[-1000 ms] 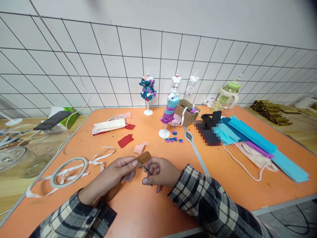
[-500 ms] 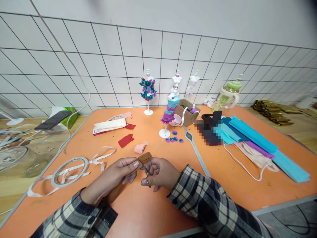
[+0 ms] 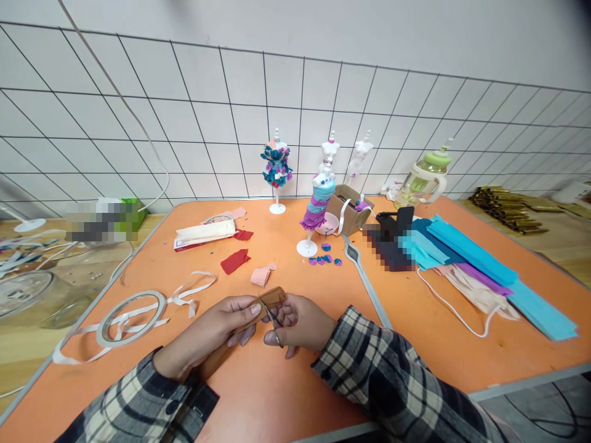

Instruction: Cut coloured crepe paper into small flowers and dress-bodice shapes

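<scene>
My left hand is closed on a long brown strip of crepe paper, pinching its folded end between thumb and fingers. My right hand is closed on small scissors, whose blades sit against the brown strip just below my left thumb. Both hands hover low over the near middle of the orange table. Both sleeves are plaid.
A tape ring with loose white ribbon lies to the left. Red and pink paper scraps lie just beyond my hands. Small mannequins stand farther back, with blue paper sheets, a cardboard box and a bottle at the right.
The brown strip's end has shifted slightly right and up between my fingers; the scissors moved a little with it. Both hands stay in nearly the same place.
</scene>
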`<move>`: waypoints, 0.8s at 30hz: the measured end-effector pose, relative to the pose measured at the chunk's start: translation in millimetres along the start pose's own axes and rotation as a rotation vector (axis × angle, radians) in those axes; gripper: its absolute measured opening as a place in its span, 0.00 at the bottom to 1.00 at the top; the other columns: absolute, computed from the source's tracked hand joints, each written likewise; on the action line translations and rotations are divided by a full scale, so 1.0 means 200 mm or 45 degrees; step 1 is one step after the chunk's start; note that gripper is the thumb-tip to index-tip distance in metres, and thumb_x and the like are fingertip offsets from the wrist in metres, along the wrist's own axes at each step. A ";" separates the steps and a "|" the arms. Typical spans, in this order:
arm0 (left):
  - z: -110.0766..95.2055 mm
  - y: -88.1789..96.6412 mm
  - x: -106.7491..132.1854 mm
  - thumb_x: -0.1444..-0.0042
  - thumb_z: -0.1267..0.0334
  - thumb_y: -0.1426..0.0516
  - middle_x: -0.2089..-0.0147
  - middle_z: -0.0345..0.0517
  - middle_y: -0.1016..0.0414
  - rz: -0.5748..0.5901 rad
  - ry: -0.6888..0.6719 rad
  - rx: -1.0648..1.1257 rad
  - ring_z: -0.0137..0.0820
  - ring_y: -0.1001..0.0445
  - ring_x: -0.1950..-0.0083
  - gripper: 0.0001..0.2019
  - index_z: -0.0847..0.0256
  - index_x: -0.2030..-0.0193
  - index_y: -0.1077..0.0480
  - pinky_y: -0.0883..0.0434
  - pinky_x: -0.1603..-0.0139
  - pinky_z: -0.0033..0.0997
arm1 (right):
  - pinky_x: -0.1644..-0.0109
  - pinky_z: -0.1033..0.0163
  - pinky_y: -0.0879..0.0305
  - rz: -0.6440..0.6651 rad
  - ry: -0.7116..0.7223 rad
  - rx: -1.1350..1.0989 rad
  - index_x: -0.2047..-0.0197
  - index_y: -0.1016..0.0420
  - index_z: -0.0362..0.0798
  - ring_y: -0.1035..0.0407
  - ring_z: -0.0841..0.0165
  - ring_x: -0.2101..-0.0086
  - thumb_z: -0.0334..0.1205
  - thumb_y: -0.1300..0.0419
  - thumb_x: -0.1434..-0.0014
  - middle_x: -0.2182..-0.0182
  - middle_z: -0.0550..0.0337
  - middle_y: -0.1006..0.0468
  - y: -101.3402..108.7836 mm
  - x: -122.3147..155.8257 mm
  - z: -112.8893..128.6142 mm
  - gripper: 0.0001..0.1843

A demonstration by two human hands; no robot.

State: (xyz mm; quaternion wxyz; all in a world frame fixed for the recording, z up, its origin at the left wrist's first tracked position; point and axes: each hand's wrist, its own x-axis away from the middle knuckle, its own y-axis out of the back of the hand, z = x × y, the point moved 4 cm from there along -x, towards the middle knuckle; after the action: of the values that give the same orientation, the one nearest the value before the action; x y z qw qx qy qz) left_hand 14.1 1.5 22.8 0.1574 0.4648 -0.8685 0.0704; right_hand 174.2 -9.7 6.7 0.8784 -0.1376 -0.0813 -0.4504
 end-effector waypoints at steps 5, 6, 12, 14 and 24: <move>0.02 0.00 0.00 0.42 0.44 0.42 0.82 0.33 0.39 0.033 0.023 0.039 0.23 0.51 0.81 0.21 0.61 0.73 0.34 0.54 0.77 0.29 | 0.80 0.71 0.31 -0.013 -0.014 0.024 0.61 0.31 0.46 0.38 0.77 0.77 0.45 0.26 0.59 0.76 0.70 0.34 0.01 0.00 -0.01 0.26; 0.02 0.00 0.00 0.42 0.45 0.42 0.83 0.32 0.39 0.040 0.023 0.038 0.22 0.51 0.82 0.21 0.61 0.73 0.34 0.55 0.78 0.29 | 0.80 0.70 0.31 -0.025 -0.043 0.024 0.61 0.31 0.45 0.38 0.77 0.77 0.46 0.26 0.60 0.76 0.70 0.34 0.01 0.00 -0.01 0.27; 0.01 -0.01 0.00 0.41 0.45 0.43 0.81 0.34 0.38 0.083 0.046 0.004 0.23 0.49 0.81 0.20 0.61 0.71 0.33 0.53 0.77 0.29 | 0.80 0.70 0.31 0.056 -0.034 0.050 0.59 0.30 0.46 0.37 0.77 0.78 0.46 0.26 0.59 0.76 0.70 0.35 0.02 0.00 -0.01 0.26; 0.00 -0.01 0.01 0.42 0.44 0.43 0.82 0.33 0.40 0.091 0.045 -0.004 0.23 0.50 0.81 0.20 0.61 0.72 0.34 0.54 0.77 0.29 | 0.80 0.70 0.32 0.044 -0.086 0.070 0.62 0.31 0.45 0.37 0.77 0.79 0.47 0.25 0.61 0.78 0.71 0.35 0.03 -0.01 -0.02 0.27; -0.03 -0.02 0.03 0.40 0.41 0.45 0.78 0.31 0.49 0.063 -0.019 0.013 0.24 0.55 0.78 0.23 0.59 0.73 0.39 0.53 0.77 0.28 | 0.81 0.71 0.31 0.121 -0.067 0.128 0.61 0.33 0.46 0.39 0.77 0.76 0.49 0.26 0.59 0.74 0.69 0.35 0.05 0.00 -0.01 0.28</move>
State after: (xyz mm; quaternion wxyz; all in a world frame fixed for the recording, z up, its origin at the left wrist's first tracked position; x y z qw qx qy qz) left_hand 16.1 -3.6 30.3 0.1470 0.4445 -0.8804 0.0751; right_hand 183.1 -4.5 2.3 0.9022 -0.1086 -0.1203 -0.3997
